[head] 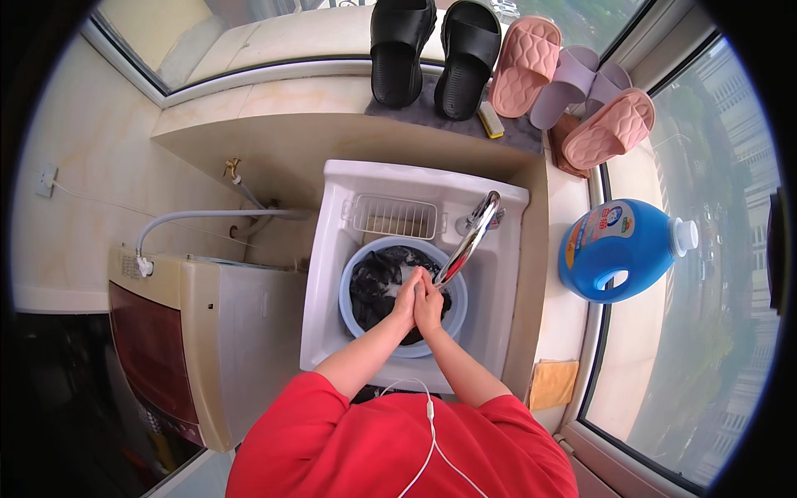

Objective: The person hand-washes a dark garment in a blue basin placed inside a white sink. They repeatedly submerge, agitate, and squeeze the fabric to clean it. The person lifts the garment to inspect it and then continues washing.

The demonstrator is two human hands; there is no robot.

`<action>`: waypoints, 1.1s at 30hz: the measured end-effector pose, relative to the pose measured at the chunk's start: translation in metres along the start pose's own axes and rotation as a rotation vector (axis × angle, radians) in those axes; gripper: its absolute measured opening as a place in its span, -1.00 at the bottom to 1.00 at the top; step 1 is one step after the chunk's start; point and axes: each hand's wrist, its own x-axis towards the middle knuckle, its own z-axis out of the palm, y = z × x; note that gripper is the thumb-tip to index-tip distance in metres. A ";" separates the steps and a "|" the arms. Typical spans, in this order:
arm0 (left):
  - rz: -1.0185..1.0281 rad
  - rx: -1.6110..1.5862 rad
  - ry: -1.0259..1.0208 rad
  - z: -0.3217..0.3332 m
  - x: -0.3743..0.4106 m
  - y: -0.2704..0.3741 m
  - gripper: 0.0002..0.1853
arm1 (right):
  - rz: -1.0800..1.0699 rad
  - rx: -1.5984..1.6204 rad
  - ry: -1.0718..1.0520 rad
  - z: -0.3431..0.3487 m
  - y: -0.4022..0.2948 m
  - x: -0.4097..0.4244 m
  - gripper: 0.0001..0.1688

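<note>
My left hand (pixel 408 297) and my right hand (pixel 428 303) meet palm to palm, fingers extended, below the tip of a chrome faucet (pixel 471 239). Whether anything lies between the palms is hidden. Beneath them, a light-blue plastic basin (pixel 346 311) holds soaked dark fabric (pixel 373 283) in water with some foam. The basin stands inside a white laundry sink (pixel 319 299). Behind the basin, a clear slotted soap basket (pixel 395 216) is set at the sink's back.
A top-loading washing machine (pixel 205 336) with a grey hose (pixel 205 213) is on the left. On the right ledge are a blue detergent bottle (pixel 622 249) and a folded orange cloth (pixel 553 384). Black slides (pixel 398 56), pink slippers (pixel 526 65) and a scrub brush (pixel 490 120) line the back sill.
</note>
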 end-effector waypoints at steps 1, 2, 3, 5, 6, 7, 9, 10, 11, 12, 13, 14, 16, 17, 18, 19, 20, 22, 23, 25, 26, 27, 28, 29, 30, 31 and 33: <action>0.107 0.059 0.068 0.024 -0.024 0.018 -0.38 | -0.241 0.203 0.042 0.003 -0.007 -0.018 -0.48; 0.141 0.151 0.074 0.013 -0.013 0.022 -0.39 | -0.258 0.149 0.009 0.003 -0.006 -0.027 -0.43; 0.183 0.243 0.080 0.013 -0.014 0.028 -0.39 | -0.280 0.099 -0.028 0.003 -0.006 -0.033 -0.38; 0.146 0.168 0.044 0.020 -0.020 0.022 -0.53 | -0.350 0.051 -0.013 0.003 -0.002 -0.015 -0.39; 0.180 0.083 -0.063 0.024 -0.020 0.015 -0.56 | -0.249 0.013 0.067 0.006 0.007 0.001 -0.44; 0.210 -0.003 -0.170 0.033 -0.022 0.010 -0.60 | -0.143 -0.026 0.147 0.004 0.006 0.014 -0.49; 0.250 0.020 -0.019 0.042 -0.024 0.004 -0.72 | -0.144 0.233 0.201 -0.005 0.011 0.024 -0.59; 0.267 0.032 -0.019 0.038 -0.022 0.006 -0.74 | -0.224 0.213 0.225 -0.007 0.000 0.015 -0.61; 0.284 0.044 -0.020 0.034 -0.020 0.008 -0.76 | -0.304 0.191 0.249 -0.010 -0.011 0.004 -0.62; 0.265 0.081 0.041 0.042 -0.024 0.008 -0.80 | -0.332 0.080 0.228 -0.015 -0.012 -0.004 -0.64; 0.266 0.073 0.032 0.030 -0.018 0.004 -0.80 | -0.367 -0.032 0.198 -0.018 -0.013 -0.013 -0.66; 0.267 0.065 0.023 0.015 -0.011 -0.001 -0.80 | -0.401 -0.145 0.166 -0.021 -0.013 -0.018 -0.67; 0.239 0.069 0.082 0.017 -0.008 -0.005 -0.70 | -0.469 -0.195 0.185 -0.025 -0.008 -0.016 -0.69; 0.211 0.063 0.085 0.016 -0.008 -0.007 -0.68 | -0.503 -0.220 0.193 -0.026 -0.006 -0.015 -0.70; 0.184 0.056 0.090 0.017 -0.010 -0.007 -0.66 | -0.497 -0.229 0.192 -0.026 -0.006 -0.013 -0.70; 0.157 0.049 0.096 0.018 -0.012 -0.007 -0.64 | -0.491 -0.237 0.190 -0.026 -0.005 -0.010 -0.70; 0.148 0.059 0.057 0.015 -0.009 -0.007 -0.63 | -0.485 -0.246 0.188 -0.027 -0.005 -0.007 -0.70; 0.137 0.075 -0.016 0.002 -0.004 -0.005 -0.60 | -0.392 -0.269 0.153 -0.025 -0.008 -0.005 -0.68; 0.150 0.090 0.051 -0.002 -0.001 -0.008 -0.61 | -0.347 -0.280 0.134 -0.024 -0.010 -0.004 -0.66; 0.162 0.125 0.180 0.008 -0.002 -0.011 -0.63 | -0.258 -0.230 0.159 -0.020 -0.009 0.001 -0.54; 0.167 0.138 0.209 0.011 -0.005 -0.012 -0.65 | -0.213 -0.205 0.171 -0.018 -0.008 0.002 -0.47; 0.172 0.153 0.237 0.017 -0.009 -0.011 -0.67 | -0.129 -0.135 0.135 -0.016 -0.002 0.007 -0.48; 0.182 0.165 0.265 0.019 -0.010 -0.011 -0.68 | -0.049 -0.065 0.096 -0.012 0.009 0.013 -0.49; 0.152 0.207 0.297 0.016 -0.005 -0.009 -0.69 | 0.031 0.004 0.057 -0.010 0.020 0.021 -0.50; 0.129 0.243 0.332 0.001 0.005 -0.006 -0.70 | 0.256 0.247 -0.061 -0.010 0.026 0.030 -0.56; 0.100 0.282 0.367 -0.002 0.007 0.001 -0.70 | 0.400 0.429 -0.127 -0.016 0.026 0.034 -0.66; -0.038 0.126 0.330 -0.015 0.017 0.024 -0.63 | 0.474 0.569 -0.192 -0.030 0.011 0.036 -0.66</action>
